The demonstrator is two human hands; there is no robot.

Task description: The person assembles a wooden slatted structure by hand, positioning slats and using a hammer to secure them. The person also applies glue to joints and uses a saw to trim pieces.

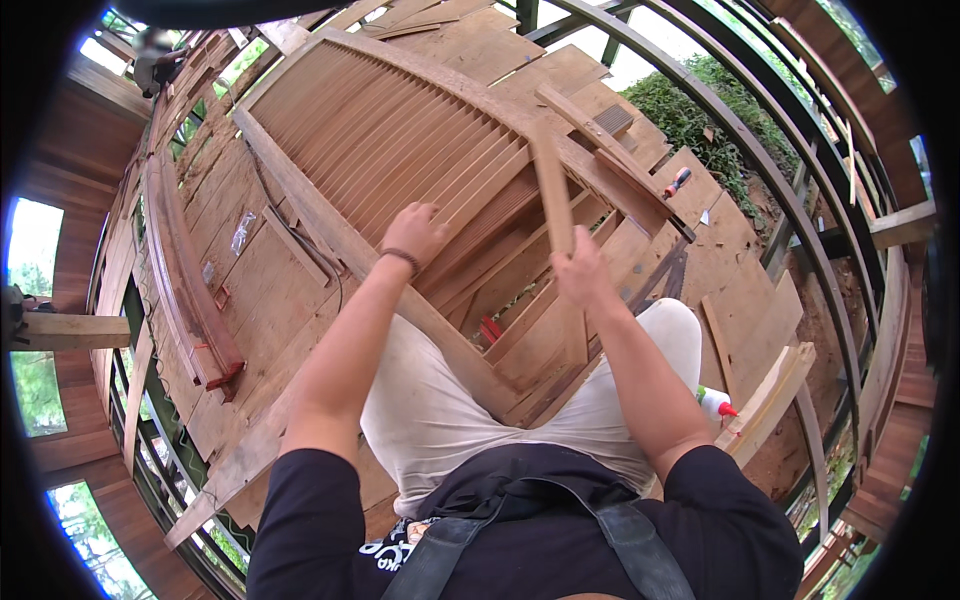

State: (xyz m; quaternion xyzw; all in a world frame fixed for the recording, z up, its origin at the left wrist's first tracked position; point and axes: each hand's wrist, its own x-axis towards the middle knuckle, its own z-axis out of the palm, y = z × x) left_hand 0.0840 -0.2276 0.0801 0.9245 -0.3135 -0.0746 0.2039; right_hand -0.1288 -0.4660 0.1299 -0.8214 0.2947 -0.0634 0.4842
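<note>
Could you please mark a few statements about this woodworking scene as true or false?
1. The right hand holds a thin wooden slat. True.
2. The left hand grips a hammer. False: it rests on the slats of the large wooden louvred frame.
3. A white glue bottle with a red tip lies by the person's right side. True.
4. Every slot of the frame is filled. False: the part nearest the person is open.
5. The person wears gloves. False: both hands are bare.
</note>
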